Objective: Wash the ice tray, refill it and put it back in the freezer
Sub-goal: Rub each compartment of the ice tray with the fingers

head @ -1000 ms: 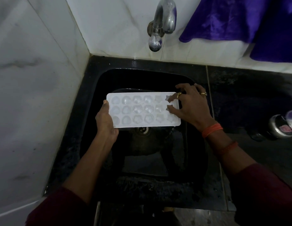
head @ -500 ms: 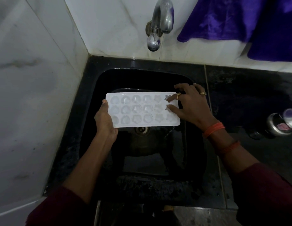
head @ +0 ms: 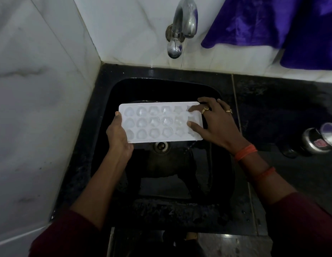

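A white ice tray (head: 157,123) with several shaped cells is held level over the black sink (head: 124,86), above the drain. My left hand (head: 118,134) grips its left short edge, thumb on the rim and fingers underneath. My right hand (head: 215,123) lies over the tray's right end, its thumb and a fingertip pressing into the rightmost cells. A thin stream of water runs off the tray's near right corner into the basin. No water comes from the chrome tap (head: 182,28), which hangs above on the white wall.
White marble walls close in on the left and behind. A purple cloth (head: 272,25) hangs at the upper right. The dark counter (head: 282,101) right of the sink carries a steel container (head: 317,140) near the frame edge. The drain (head: 161,146) shows below the tray.
The tray and both hands stay almost in place over the sink. My right fingertips have shifted slightly on the rightmost cells. The view has drifted a little.
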Action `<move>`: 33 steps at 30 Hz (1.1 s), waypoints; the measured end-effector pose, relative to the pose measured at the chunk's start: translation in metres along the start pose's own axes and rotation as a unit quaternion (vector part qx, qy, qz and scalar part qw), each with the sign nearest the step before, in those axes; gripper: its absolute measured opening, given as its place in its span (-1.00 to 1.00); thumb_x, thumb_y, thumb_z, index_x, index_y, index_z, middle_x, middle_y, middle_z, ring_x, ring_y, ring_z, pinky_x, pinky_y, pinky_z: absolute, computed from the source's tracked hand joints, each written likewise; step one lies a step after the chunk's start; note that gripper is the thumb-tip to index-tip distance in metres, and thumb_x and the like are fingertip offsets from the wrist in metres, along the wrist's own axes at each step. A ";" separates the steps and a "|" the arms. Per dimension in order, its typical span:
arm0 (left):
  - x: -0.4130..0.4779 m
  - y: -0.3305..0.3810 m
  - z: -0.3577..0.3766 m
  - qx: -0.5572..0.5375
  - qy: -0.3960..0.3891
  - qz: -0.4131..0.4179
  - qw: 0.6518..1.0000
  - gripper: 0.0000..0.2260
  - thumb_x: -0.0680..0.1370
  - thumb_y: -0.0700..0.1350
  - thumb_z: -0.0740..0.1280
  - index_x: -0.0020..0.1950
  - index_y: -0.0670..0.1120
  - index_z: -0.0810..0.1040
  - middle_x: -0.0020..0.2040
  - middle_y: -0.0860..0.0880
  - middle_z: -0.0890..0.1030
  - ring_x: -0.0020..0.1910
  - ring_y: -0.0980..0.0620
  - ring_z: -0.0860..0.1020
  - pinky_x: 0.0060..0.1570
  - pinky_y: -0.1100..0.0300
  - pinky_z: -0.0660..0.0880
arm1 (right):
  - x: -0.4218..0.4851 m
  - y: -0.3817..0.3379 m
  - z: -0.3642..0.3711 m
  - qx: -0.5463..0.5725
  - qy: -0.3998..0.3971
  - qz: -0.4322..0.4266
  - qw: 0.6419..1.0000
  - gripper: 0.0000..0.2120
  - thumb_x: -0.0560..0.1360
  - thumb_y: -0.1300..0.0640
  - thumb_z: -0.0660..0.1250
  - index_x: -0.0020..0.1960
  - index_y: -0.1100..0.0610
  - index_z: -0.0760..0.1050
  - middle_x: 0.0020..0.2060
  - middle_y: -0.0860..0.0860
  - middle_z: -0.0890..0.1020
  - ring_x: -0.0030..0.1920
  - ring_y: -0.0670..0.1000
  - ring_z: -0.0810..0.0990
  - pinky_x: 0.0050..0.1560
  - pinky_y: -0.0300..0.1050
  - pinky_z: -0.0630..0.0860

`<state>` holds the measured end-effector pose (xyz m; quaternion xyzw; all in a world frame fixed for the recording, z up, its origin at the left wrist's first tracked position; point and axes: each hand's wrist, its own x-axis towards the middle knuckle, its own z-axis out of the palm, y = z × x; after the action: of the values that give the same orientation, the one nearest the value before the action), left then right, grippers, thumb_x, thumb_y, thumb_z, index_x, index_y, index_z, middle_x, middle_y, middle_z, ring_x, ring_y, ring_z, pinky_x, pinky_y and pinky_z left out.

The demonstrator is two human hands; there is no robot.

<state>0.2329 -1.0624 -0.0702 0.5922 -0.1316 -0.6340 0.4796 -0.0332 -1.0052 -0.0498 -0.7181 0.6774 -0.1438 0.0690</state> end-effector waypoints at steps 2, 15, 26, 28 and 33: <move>0.000 0.001 0.000 -0.002 0.002 0.000 1.000 -0.63 0.68 0.12 0.26 0.24 -0.13 0.65 0.04 -0.11 0.75 -0.06 -0.12 0.74 -0.30 0.03 0.66 | -0.003 -0.003 -0.002 0.012 0.007 -0.008 1.000 -0.47 0.45 -0.39 0.23 0.28 -0.10 0.51 0.40 0.02 0.41 0.44 0.00 0.38 0.54 0.17 0.09; 0.002 0.001 0.001 0.005 -0.001 -0.003 1.000 -0.63 0.68 0.13 0.27 0.24 -0.13 0.65 0.03 -0.12 0.75 -0.04 -0.14 0.74 -0.25 -0.02 0.67 | -0.012 -0.007 0.001 0.048 -0.084 0.008 0.995 -0.22 0.21 -0.33 0.57 0.32 0.00 0.55 0.59 0.12 0.16 0.52 0.20 0.26 0.47 0.11 0.23; 0.001 0.003 0.003 0.002 -0.006 -0.001 1.000 -0.64 0.68 0.12 0.27 0.23 -0.12 0.65 0.01 -0.11 0.76 -0.05 -0.13 0.74 -0.29 0.03 0.66 | -0.011 -0.004 0.001 0.073 -0.085 0.010 0.994 -0.24 0.21 -0.32 0.56 0.31 0.02 0.57 0.57 0.16 0.19 0.53 0.22 0.24 0.50 0.20 0.21; 0.002 0.002 0.003 0.004 -0.007 -0.003 1.000 -0.64 0.68 0.11 0.26 0.24 -0.13 0.64 0.03 -0.12 0.75 -0.04 -0.14 0.74 -0.28 0.01 0.66 | -0.011 -0.004 0.001 0.072 -0.097 0.015 0.993 -0.23 0.21 -0.29 0.58 0.32 0.03 0.57 0.58 0.15 0.18 0.53 0.23 0.23 0.50 0.23 0.20; 0.002 0.001 0.004 0.006 -0.005 -0.002 1.000 -0.63 0.69 0.11 0.25 0.26 -0.14 0.63 0.05 -0.12 0.75 -0.06 -0.13 0.74 -0.30 0.01 0.66 | -0.008 -0.004 -0.001 0.070 -0.101 0.015 0.992 -0.26 0.21 -0.27 0.60 0.29 0.01 0.55 0.57 0.13 0.17 0.54 0.21 0.22 0.47 0.22 0.23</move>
<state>0.2299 -1.0660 -0.0695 0.5919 -0.1370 -0.6372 0.4742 -0.0302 -0.9968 -0.0483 -0.7122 0.6660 -0.1167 0.1888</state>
